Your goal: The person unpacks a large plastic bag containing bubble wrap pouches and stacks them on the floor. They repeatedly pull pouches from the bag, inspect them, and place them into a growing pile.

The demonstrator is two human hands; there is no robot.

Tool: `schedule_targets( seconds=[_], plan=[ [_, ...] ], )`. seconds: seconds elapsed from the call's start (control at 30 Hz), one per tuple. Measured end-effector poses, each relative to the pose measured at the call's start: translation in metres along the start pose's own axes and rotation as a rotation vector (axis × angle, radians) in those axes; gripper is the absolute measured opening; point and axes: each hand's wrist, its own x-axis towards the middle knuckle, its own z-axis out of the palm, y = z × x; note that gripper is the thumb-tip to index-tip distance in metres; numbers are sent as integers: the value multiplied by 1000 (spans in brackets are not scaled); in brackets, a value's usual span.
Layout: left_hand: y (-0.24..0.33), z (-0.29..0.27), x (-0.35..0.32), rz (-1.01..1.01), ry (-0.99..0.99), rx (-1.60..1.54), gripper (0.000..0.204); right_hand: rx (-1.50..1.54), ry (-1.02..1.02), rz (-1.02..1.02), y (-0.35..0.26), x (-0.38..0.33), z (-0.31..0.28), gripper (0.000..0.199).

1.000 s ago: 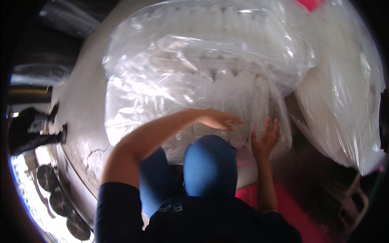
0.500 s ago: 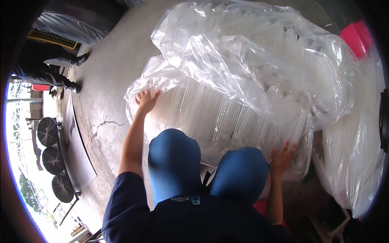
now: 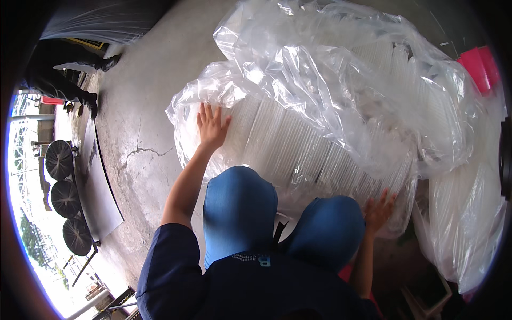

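In front of my knees lies a large clear plastic bag [image 3: 306,74], packed with rows of stacked, thin translucent plastic pieces [image 3: 298,144]; their exact kind is unclear through the film. My left hand [image 3: 213,128] rests on the left end of the bag, fingers spread. At the bag's near right corner, my right hand [image 3: 380,210] lies against the film with its fingers apart. Neither hand grips anything. Loose, crumpled film covers the far part of the stacks.
Another clear plastic bag [image 3: 464,213] hangs down at the right, near a red object [image 3: 480,69]. A person's dark-clothed legs [image 3: 64,72] are at the upper left. Several round black-wrapped items [image 3: 65,198] stand at the left, beside a grey sheet [image 3: 101,197] on the cracked concrete floor [image 3: 138,128].
My left hand has slid to the right, further onto the bag's top. My right hand remains at the near right corner. The whole view has shifted slightly.
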Motion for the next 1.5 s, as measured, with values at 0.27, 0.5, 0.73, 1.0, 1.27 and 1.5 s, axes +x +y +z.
schedule_targets(
  seconds=[0.27, 0.5, 0.73, 1.0, 1.27, 1.5],
  plan=[
    [68, -19, -29, 444, -287, -110, 60, 3, 3, 6, -1, 0, -3, 56],
    [81, -26, -9, 1115, -419, 115, 51, -16, -5, 21, -6, 2, -9, 56],
    [164, -26, 12, 1543, -562, -12, 60, -72, -118, 137, -11, 4, -7, 59],
    [253, -22, 3, 1505, -595, -320, 68, 34, 19, 95, -9, 6, -10, 58],
    [338, -3, -38, 1380, -902, 34, 62, 114, -4, 186, -13, 5, -8, 55],
    [384, -33, -48, 1757, -300, -131, 43, 122, -47, 232, 3, 4, -16, 55]
  ],
)
